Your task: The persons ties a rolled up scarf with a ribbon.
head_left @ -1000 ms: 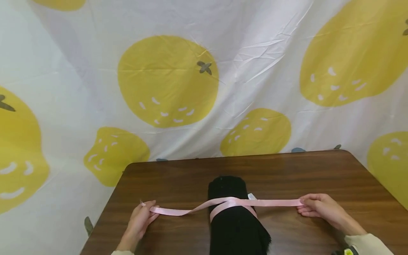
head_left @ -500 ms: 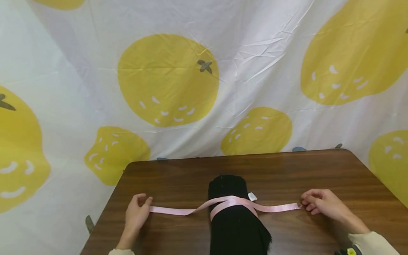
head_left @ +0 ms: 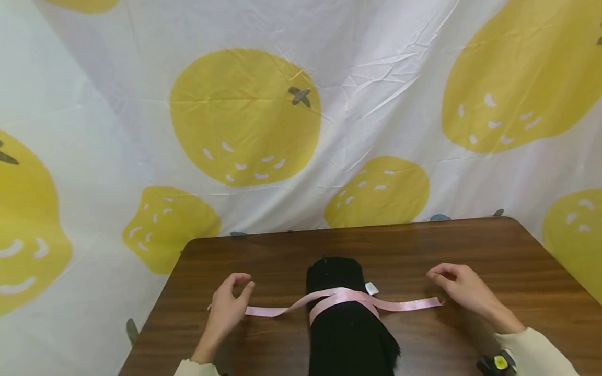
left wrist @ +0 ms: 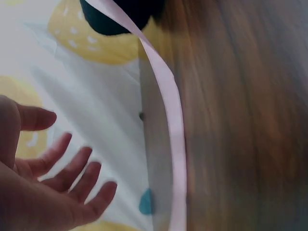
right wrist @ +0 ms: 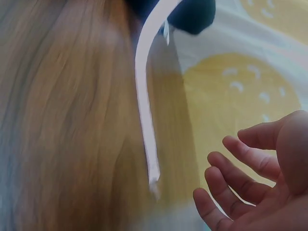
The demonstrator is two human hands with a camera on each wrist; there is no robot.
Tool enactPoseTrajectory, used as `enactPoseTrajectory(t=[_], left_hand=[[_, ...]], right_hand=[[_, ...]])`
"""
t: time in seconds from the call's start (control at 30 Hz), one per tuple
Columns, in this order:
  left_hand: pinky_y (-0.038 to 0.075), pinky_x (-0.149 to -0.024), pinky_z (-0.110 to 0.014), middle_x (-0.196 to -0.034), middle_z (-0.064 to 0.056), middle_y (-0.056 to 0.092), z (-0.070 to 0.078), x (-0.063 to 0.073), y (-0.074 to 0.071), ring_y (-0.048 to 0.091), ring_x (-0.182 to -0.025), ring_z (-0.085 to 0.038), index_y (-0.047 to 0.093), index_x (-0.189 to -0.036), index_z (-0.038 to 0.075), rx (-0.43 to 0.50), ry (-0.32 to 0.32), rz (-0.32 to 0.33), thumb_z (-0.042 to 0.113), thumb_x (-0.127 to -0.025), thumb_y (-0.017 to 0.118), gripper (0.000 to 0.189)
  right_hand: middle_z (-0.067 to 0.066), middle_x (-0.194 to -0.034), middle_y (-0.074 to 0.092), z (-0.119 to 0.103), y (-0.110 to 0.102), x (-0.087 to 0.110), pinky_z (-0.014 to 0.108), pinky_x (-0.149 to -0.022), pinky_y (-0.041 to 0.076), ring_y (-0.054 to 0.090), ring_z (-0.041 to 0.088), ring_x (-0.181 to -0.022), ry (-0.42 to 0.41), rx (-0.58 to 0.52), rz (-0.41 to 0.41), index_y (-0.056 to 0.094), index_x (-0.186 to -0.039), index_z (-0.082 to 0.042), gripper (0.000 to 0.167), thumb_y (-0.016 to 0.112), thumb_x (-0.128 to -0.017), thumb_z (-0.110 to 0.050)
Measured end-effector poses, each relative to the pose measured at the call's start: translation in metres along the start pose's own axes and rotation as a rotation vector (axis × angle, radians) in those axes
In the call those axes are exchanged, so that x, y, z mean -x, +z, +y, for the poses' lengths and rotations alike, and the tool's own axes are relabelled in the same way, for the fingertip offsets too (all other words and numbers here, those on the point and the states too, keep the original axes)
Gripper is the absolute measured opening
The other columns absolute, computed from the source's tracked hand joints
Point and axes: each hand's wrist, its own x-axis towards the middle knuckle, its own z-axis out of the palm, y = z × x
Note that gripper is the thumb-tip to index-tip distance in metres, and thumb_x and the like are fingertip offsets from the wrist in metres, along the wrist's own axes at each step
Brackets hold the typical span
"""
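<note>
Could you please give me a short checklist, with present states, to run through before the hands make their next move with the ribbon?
1. Pink ribbon crossed on top of the black rolled cloth: ok.
2. Ribbon running out to both sides of the roll: ok.
3. Left hand gripping the ribbon: not ok; the left wrist view shows it apart, fingers spread.
4. Right hand gripping the ribbon: not ok; the right wrist view shows it apart too.
5. Crossing knotted firmly: cannot tell.
6. White tag in sight, not tucked away: ok, it sticks out at the roll's right edge.
</note>
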Motion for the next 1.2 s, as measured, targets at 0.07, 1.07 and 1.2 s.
enactPoseTrajectory(t=[0.07, 1.07, 1.2], left_hand=[[0.047, -0.090, -0.044, -0.109, -0.004, 0.070, 0.007, 0.000, 0.004, 0.063, -0.108, -0.024, 0.069, -0.108, 0.012, 0.026, 0.021, -0.040, 0.018, -0.094, 0.067, 0.015], [0.050, -0.074, -0.028, -0.094, 0.003, 0.069, 0.068, 0.006, 0.066, 0.060, -0.084, -0.013, 0.072, -0.095, 0.016, 0.134, 0.253, -0.465, 0.034, -0.095, 0.066, 0.020], [0.049, -0.073, -0.027, -0.092, 0.003, 0.068, 0.067, 0.006, 0.068, 0.060, -0.082, -0.012, 0.071, -0.094, 0.014, 0.130, 0.289, -0.451, 0.027, -0.095, 0.067, 0.013]], right_hand=[[0.010, -0.098, 0.071, -0.010, 0.003, -0.002, 0.028, -0.063, 0.049, 0.060, 0.012, -0.073, -0.014, -0.048, -0.010, 0.072, -0.102, -0.005, 0.019, 0.063, -0.098, -0.021], [-0.005, -0.090, 0.067, -0.111, 0.071, -0.010, 0.027, -0.069, 0.051, 0.061, 0.009, -0.080, -0.335, -0.289, -0.204, 0.071, -0.100, -0.015, 0.014, 0.072, -0.091, -0.026], [-0.006, -0.087, 0.063, -0.112, 0.077, -0.009, 0.027, -0.067, 0.049, 0.058, 0.008, -0.079, -0.358, -0.278, -0.163, 0.071, -0.097, -0.018, 0.014, 0.076, -0.088, -0.027]])
